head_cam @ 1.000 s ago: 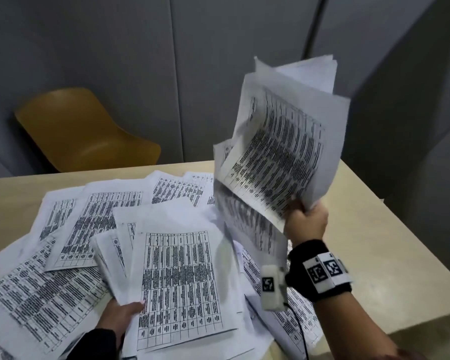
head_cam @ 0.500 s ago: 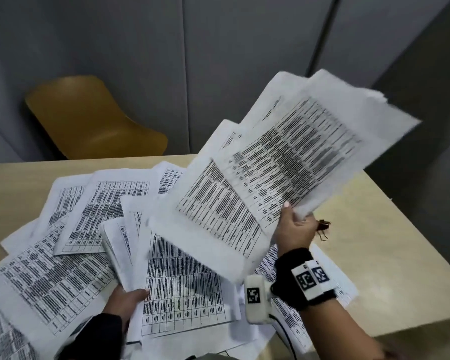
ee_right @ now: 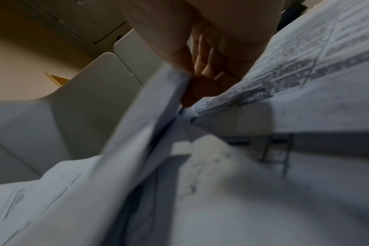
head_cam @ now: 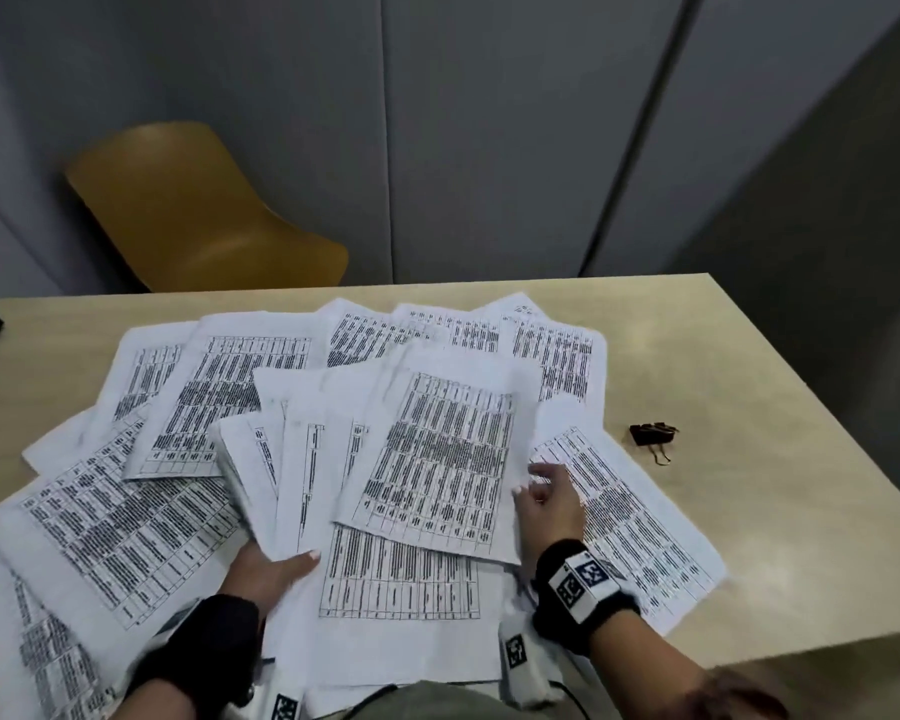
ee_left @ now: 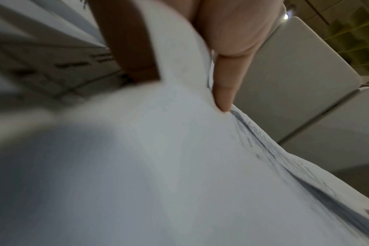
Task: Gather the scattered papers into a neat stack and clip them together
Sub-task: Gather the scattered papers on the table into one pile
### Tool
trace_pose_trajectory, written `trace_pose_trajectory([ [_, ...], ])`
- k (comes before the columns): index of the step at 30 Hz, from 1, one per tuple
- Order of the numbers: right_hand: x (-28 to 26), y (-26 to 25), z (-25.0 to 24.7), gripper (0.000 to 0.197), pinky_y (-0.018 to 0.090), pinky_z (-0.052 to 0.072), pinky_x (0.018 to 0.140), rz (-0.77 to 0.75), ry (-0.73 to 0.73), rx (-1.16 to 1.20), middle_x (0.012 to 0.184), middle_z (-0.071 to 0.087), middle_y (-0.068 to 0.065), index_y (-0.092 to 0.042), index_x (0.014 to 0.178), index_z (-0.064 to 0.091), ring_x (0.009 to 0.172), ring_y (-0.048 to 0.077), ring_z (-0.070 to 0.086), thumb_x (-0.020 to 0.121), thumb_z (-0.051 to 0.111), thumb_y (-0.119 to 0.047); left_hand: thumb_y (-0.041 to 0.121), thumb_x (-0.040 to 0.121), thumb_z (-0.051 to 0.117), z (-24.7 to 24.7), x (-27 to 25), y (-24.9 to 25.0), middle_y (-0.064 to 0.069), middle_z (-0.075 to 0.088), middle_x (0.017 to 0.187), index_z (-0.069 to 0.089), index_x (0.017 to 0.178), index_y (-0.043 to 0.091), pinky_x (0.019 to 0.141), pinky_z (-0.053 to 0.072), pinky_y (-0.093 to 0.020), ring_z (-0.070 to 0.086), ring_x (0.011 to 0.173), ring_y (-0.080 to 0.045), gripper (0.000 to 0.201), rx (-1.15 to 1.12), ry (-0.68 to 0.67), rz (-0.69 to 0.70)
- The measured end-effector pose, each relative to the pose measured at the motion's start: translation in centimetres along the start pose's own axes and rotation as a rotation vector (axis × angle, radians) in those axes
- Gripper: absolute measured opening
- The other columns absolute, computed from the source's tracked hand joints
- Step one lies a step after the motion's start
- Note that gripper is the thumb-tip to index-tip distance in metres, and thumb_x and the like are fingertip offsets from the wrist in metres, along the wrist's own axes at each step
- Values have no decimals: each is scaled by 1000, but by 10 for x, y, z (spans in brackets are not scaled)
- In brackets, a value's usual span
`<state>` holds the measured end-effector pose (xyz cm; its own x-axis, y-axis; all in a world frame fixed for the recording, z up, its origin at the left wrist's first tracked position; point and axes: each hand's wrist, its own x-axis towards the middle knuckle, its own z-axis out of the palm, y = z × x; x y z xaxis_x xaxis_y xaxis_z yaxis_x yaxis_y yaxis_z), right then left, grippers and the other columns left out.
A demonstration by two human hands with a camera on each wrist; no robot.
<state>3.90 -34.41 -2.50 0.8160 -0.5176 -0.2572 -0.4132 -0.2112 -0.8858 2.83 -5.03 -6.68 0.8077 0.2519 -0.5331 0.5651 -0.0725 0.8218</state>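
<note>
your printed sheets [head_cam: 440,459] lie fanned across the bench [head_cam: 749,366], thin, limp and slippery, so with your left hand [head_cam: 268,569] pinching the near edges and your right hand [head_cam: 549,498] loose-fingered beside them, gather by the edges toward the binder clip [head_cam: 651,434].

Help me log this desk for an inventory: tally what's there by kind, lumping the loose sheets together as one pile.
Pile of printed papers: 1
Black binder clip: 1
Yellow chair: 1
Beige table: 1
Hands: 2, left hand, right hand
Total: 6
</note>
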Motion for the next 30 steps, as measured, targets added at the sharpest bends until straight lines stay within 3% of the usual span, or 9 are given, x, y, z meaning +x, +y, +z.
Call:
trace_pose_trajectory([
  [2, 3, 4, 1, 21, 34, 53, 65, 1, -59, -67, 79, 66, 4, -22, 95, 53, 72, 25, 64, 83, 63, -8, -6, 76, 65, 0, 1, 0, -26, 61, 118, 57, 114, -10, 102, 40, -44, 59, 110, -37, 39, -10, 22, -4],
  [5, 2, 8, 3, 23, 40, 54, 75, -2, -239, -194, 84, 66, 6, -27, 89, 50, 76, 26, 63, 82, 62, -9, 11, 85, 61, 0, -1, 6, -12, 60, 115, 57, 117, -2, 103, 36, -37, 55, 107, -27, 35, -51, 0, 14],
  [9, -1, 5, -2, 25, 34, 54, 66, -27, -425, -319, 78, 58, 2, -25, 102, 49, 67, 17, 55, 84, 61, -13, 19, 79, 70, -1, -9, 11, -8, 61, 105, 58, 115, 7, 97, 36, -32, 55, 103, -21, 40, -17, -40, 59],
  [11, 10, -3, -13, 30, 25, 48, 63, -85, -370, -387, 81, 57, 1, -20, 110, 50, 70, 15, 56, 83, 63, -17, 9, 75, 72, -2, -2, 4, -11, 63, 109, 59, 113, 3, 97, 37, -34, 57, 102, -24, 41, 25, -27, 55],
  [15, 58, -7, -58, 67, 43, 44, 96, 6, 20, -706, 125, 49, 15, -20, 128, 43, 114, 32, 49, 71, 73, -37, 4, 74, 72, -5, 6, -4, -21, 63, 119, 59, 114, -2, 103, 38, -42, 59, 106, -29, 43, 45, -18, 29],
  [19, 82, -2, -98, 96, 48, 38, 101, 138, -49, -880, 137, 38, 19, -19, 137, 23, 125, 38, 39, 63, 78, -47, 10, 76, 70, -10, 9, -9, -18, 62, 121, 51, 123, -1, 107, 34, -47, 56, 113, -33, 52, 6, -29, -32],
  [23, 90, 6, -103, 65, 36, 49, 88, 147, -235, -834, 118, 61, 17, -7, 124, 42, 106, 32, 58, 74, 73, -33, 19, 72, 73, -13, 10, -11, -16, 57, 130, 46, 129, 4, 110, 29, -51, 50, 121, -35, 65, -2, -30, -60],
  [26, 91, 4, -101, 38, 34, 47, 86, 123, -126, -689, 114, 65, 18, -5, 113, 59, 103, 32, 61, 82, 63, -27, 12, 77, 69, -12, 8, -9, -16, 56, 129, 45, 131, 0, 111, 27, -47, 49, 123, -35, 60, -39, -25, -67],
  [30, 92, -2, -94, 34, 35, 47, 87, 196, -3, -483, 115, 65, 20, -3, 113, 60, 105, 35, 61, 85, 59, -20, 14, 74, 71, -14, 7, -10, -17, 58, 129, 48, 128, 0, 110, 30, -51, 52, 120, -35, 60, -39, -24, -61],
])
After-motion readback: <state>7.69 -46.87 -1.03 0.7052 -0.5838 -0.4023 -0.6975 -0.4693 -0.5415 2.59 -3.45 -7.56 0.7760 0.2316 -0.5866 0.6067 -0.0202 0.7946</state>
